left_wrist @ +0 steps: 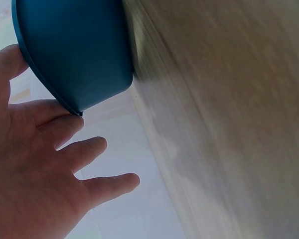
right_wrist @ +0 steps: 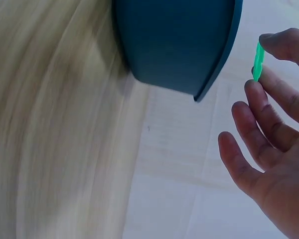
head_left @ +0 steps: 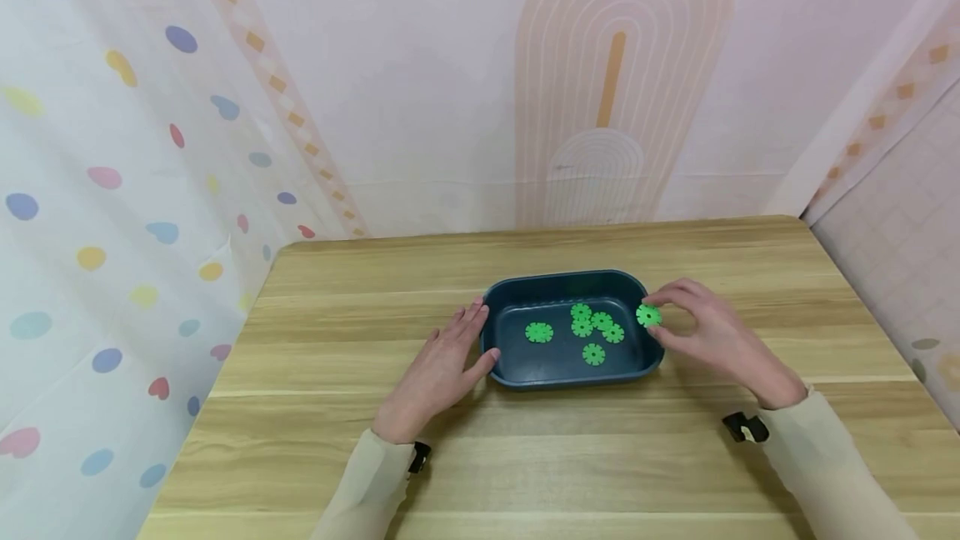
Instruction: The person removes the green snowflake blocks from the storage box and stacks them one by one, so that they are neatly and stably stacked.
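Between thumb and fingertips, my right hand [head_left: 708,325] pinches a green snowflake-shaped disc [head_left: 648,316] with a notched edge and a hole in its middle. It is held over the right end of a dark blue tray [head_left: 517,367]; the right wrist view shows the disc [right_wrist: 258,62] edge-on, above the rim's level. My left hand [head_left: 442,367] rests against the tray's left end, fingers straight. Thumb and forefinger touch the rim in the left wrist view, while the other fingers extend freely. Inside the tray lie several matching green discs [head_left: 593,354], some overlapping.
The tray stands on a wood-grain table [head_left: 360,307]. A pale curtain [head_left: 420,90] with arch patterns hangs behind the table's far edge, and a dotted curtain [head_left: 135,215] hangs on the left. Each wrist wears a small black device [head_left: 746,427].
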